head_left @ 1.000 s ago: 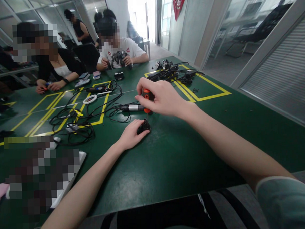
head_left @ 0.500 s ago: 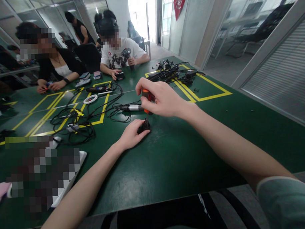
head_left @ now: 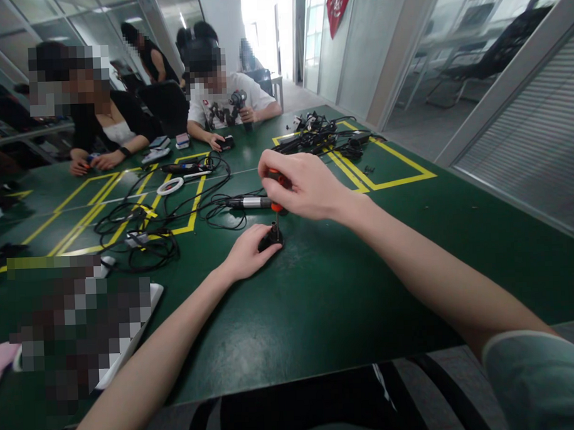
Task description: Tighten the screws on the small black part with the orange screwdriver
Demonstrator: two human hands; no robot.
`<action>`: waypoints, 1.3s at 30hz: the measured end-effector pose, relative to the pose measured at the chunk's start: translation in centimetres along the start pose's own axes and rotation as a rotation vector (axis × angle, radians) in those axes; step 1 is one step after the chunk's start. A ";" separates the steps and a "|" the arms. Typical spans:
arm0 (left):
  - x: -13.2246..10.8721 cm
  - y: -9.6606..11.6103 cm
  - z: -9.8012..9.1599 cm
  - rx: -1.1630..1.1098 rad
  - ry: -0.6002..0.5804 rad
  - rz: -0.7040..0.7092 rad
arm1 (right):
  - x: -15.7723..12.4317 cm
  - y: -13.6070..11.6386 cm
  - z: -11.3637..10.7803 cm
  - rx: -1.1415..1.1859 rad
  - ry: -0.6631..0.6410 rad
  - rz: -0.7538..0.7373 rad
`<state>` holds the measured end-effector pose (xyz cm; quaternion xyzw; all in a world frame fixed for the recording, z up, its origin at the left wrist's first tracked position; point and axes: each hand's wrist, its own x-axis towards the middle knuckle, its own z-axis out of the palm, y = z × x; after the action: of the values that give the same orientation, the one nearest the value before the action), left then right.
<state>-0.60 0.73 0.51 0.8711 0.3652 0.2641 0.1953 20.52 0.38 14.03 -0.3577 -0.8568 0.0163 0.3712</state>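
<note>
My right hand (head_left: 301, 184) is closed round the orange and black handle of a screwdriver (head_left: 275, 189), which stands upright with its tip down on a small black part (head_left: 271, 237). My left hand (head_left: 247, 251) rests on the green table (head_left: 327, 289) and pinches that small black part, holding it against the surface. Most of the screwdriver handle is hidden by my fingers.
A black and silver cylinder tool (head_left: 247, 203) lies just behind my hands amid tangled black cables (head_left: 141, 229). More cables and adapters (head_left: 326, 137) sit in a yellow-taped square at the back right. Two people (head_left: 219, 101) sit across the table. A white tray (head_left: 131, 346) lies at the left.
My right fingers have shifted round the screwdriver handle, covering more of it. My left hand and the black part have stayed put. A person opposite raised a dark device.
</note>
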 end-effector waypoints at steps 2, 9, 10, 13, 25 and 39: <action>0.0 0.0 0.0 0.004 -0.006 -0.004 | 0.1 0.0 -0.1 -0.029 -0.005 0.034; 0.0 -0.1 0.0 0.008 -0.007 0.001 | 0.0 -0.1 0.1 0.031 -0.021 -0.038; 0.0 -0.1 0.0 0.006 -0.004 0.003 | 0.0 -0.1 0.1 0.021 -0.019 -0.033; 0.0 -0.1 0.1 0.008 -0.001 0.002 | 0.0 -0.2 -0.1 -0.030 -0.015 0.006; 0.1 0.0 0.3 0.010 0.007 -0.006 | -0.2 -0.1 -0.1 -0.031 -0.004 0.006; 0.1 0.4 0.0 -0.022 -0.025 -0.003 | -0.2 -0.1 -0.1 -0.020 -0.018 -0.028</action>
<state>-0.33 0.56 0.77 0.8714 0.3612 0.2571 0.2098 20.60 0.13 13.97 -0.3493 -0.8651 0.0060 0.3599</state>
